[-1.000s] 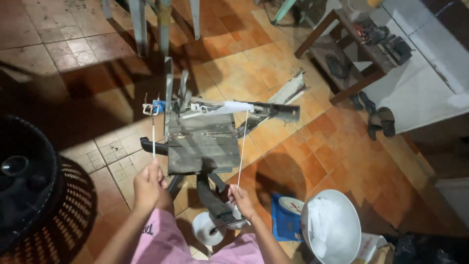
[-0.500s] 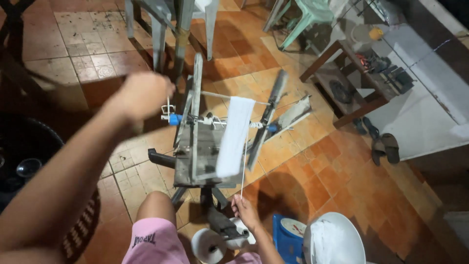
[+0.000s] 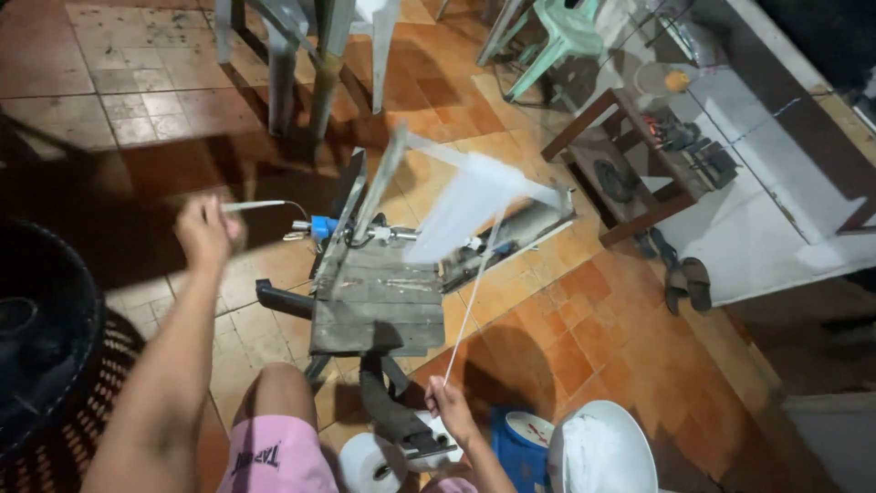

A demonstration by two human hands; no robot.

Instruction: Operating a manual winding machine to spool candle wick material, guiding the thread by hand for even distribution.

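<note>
Two hands, one strip. The right hand (image 3: pixel 449 408) sits low, just beside the person's knee, fingers pinched shut on the bottom end of a long thin white strip of tape-like material (image 3: pixel 473 301). From that pinch the strip runs up and slightly right, its long axis nearly straight away from the body, to a blurred white wound mass on the spinning reel arms (image 3: pixel 467 203) above the grey weathered wooden board frame (image 3: pixel 376 306). So the right hand is the nearer one to the strip (by a lot); it looks taut, flat and pale.

The left hand (image 3: pixel 206 230) is stretched out well to the left of the frame, closed around a thin pale crank handle (image 3: pixel 260 205) that leads toward the small blue fitting (image 3: pixel 323 225). A white roll with a hollow core (image 3: pixel 374 464) and a white plastic bowl (image 3: pixel 598 452) sit on the orange tiled floor (image 3: pixel 557 338) near the right hand.
</note>
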